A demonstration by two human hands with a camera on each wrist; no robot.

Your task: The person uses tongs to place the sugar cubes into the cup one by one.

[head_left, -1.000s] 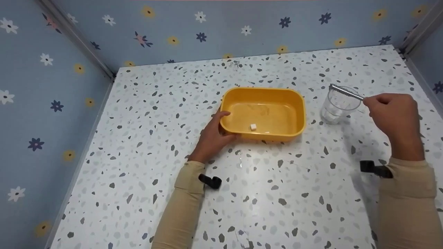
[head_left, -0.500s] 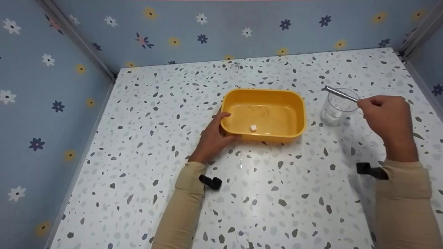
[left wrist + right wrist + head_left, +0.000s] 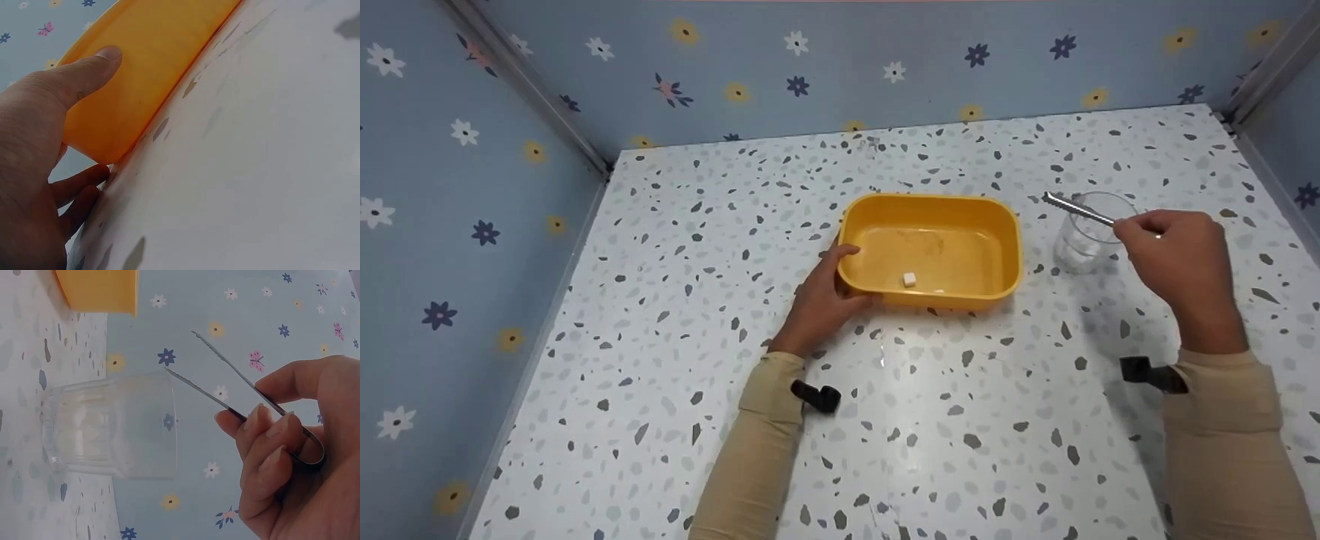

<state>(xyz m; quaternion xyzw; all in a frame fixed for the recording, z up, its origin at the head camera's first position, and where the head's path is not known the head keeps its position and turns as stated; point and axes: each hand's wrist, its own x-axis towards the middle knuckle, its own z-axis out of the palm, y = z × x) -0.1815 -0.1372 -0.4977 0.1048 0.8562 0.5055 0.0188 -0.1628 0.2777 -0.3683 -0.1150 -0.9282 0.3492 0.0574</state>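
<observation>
My left hand (image 3: 819, 300) grips the left end of a yellow plastic tub (image 3: 1012, 247), a finger over the rim and the thumb (image 3: 93, 76) along its near wall. Inside lies a small white cube (image 3: 909, 279), with a sliver of something white beside it at the near wall. Metal tongs (image 3: 225, 365) with serrated tips are pinched in my right hand (image 3: 1177, 259). In the right wrist view their arms stand apart with nothing between the tips. They pass over the mouth of a clear glass (image 3: 112, 430), which stands upright right of the tub.
The speckled white table (image 3: 960, 450) meets a blue flowered wall (image 3: 840, 67) at the back. More flowered panels rise at the left (image 3: 450, 262) and right. Each sleeved wrist wears a black camera mount.
My right hand has moved left, carrying the tongs across the glass so their tips now reach past its left rim. The left hand and tub stay in place.
</observation>
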